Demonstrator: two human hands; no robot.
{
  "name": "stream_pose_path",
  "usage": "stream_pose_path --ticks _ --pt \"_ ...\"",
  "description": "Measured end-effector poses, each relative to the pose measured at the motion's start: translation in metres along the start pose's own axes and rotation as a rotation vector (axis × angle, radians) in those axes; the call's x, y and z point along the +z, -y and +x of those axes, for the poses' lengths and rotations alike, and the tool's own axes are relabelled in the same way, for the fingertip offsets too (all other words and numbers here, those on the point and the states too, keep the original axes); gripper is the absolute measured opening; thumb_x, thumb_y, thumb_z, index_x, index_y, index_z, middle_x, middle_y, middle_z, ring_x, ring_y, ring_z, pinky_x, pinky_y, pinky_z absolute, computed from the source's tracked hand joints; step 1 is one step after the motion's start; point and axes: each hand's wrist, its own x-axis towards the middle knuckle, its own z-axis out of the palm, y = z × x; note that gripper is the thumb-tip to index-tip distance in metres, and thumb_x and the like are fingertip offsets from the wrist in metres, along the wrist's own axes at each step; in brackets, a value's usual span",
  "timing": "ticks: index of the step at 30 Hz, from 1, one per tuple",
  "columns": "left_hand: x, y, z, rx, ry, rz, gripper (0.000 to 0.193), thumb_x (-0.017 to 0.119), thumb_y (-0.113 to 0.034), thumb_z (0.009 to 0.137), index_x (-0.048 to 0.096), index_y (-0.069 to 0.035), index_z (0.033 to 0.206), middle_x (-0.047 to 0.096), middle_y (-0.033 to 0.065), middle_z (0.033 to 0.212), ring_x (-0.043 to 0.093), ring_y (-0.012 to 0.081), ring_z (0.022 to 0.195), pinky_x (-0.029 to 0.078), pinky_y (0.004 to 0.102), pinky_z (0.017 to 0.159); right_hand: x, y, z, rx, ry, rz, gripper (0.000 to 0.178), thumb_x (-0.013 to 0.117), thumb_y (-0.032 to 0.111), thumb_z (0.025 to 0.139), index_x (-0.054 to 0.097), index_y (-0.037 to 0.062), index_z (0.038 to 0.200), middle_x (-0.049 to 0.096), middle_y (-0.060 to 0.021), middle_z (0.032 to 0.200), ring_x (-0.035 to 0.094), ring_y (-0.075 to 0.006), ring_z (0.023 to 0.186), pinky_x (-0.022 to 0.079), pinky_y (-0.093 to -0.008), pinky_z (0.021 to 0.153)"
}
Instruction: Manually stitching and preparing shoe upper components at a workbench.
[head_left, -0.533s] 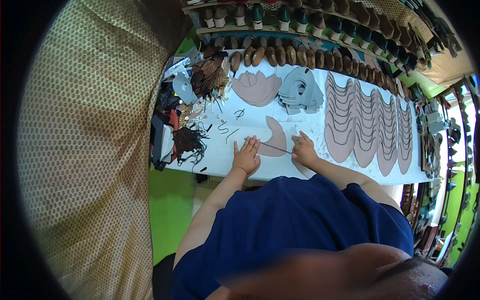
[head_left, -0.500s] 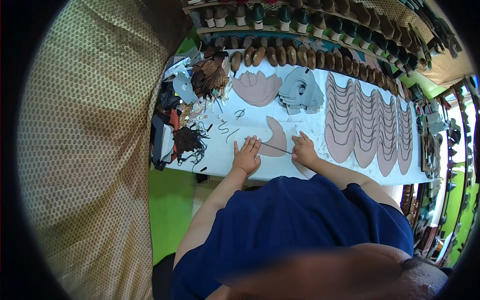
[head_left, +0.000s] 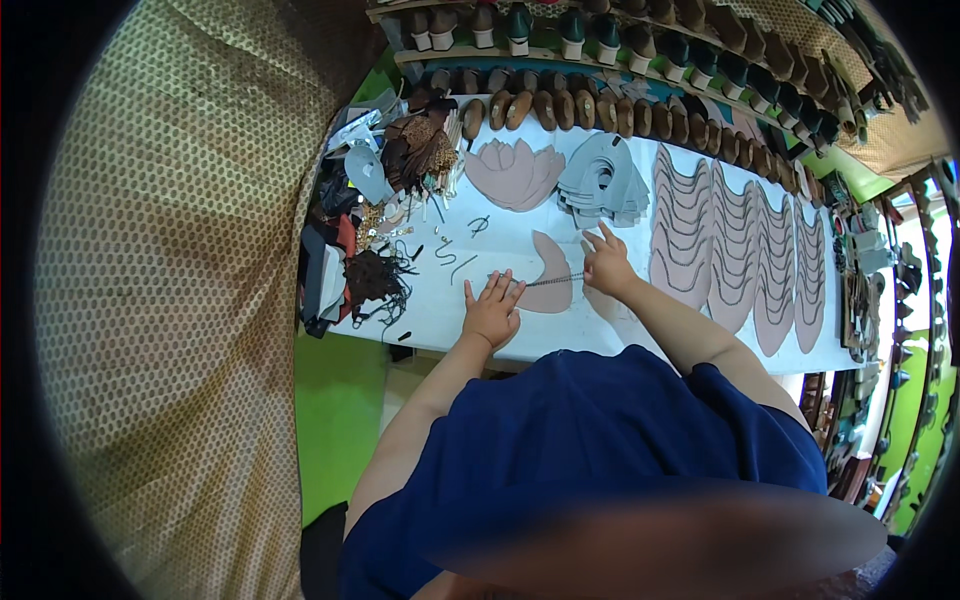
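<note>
A thin dark braided trim (head_left: 555, 280) stretches between my hands, across a mauve crescent-shaped shoe-upper piece (head_left: 552, 298) on the white table. My left hand (head_left: 491, 310) lies with fingers spread, pressing the trim's left end down beside the piece. The trim's other end is pinched in my right hand (head_left: 607, 264), whose other fingers stick out; the pinch itself is partly hidden. Under my right hand another mauve piece (head_left: 603, 304) shows in part. Short dark cord bits (head_left: 463, 268) are scattered left of my left hand.
Rows of mauve trimmed pieces (head_left: 683, 275) lie to the right. Fanned mauve pieces (head_left: 513, 178) and stacked grey pieces (head_left: 603, 185) are farther back. Dark tangled cords (head_left: 378, 277) and scraps crowd the left end. Shoe lasts (head_left: 585, 108) line the back edge; a patterned curtain (head_left: 200, 300) hangs left.
My right hand has moved away from me, swinging its end of the trim farther up the crescent piece. My left hand stays nearly in place.
</note>
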Motion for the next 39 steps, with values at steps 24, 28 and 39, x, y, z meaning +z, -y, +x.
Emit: stream_pose_path --ticks 24,28,39 --pt "-0.002 -0.001 -0.002 0.02 -0.01 -0.005 0.059 0.052 -0.029 0.087 0.045 -0.037 0.146 0.028 0.0041 0.161 0.023 0.0267 0.15 0.003 0.0725 0.112 0.036 0.032 -0.043 -0.511 -0.218 0.025 0.013 0.071 0.016 0.075 0.068 0.016 0.087 0.06 0.0031 0.118 0.047 -0.0253 0.132 0.038 -0.0529 0.104" --pt "-0.001 -0.001 -0.001 0.038 -0.035 0.007 0.06 0.053 -0.028 0.087 0.046 -0.033 0.146 0.025 0.0056 0.162 0.02 0.0309 0.15 0.004 0.0718 0.112 0.041 0.041 -0.044 -0.547 -0.244 0.03 0.018 0.07 0.015 0.076 0.067 0.0117 0.093 0.062 0.0004 0.115 0.048 -0.0244 0.13 0.038 -0.0501 0.103" --pt "0.007 0.003 -0.005 0.024 -0.101 -0.012 0.07 0.057 -0.03 0.085 0.037 -0.019 0.151 0.022 0.0093 0.163 0.022 0.0296 0.15 0.007 0.0678 0.114 0.033 0.071 -0.066 -0.581 -0.033 0.229 0.019 0.068 0.018 0.078 0.068 0.0127 0.097 0.062 -0.0021 0.112 0.049 -0.0269 0.13 0.035 -0.0502 0.105"
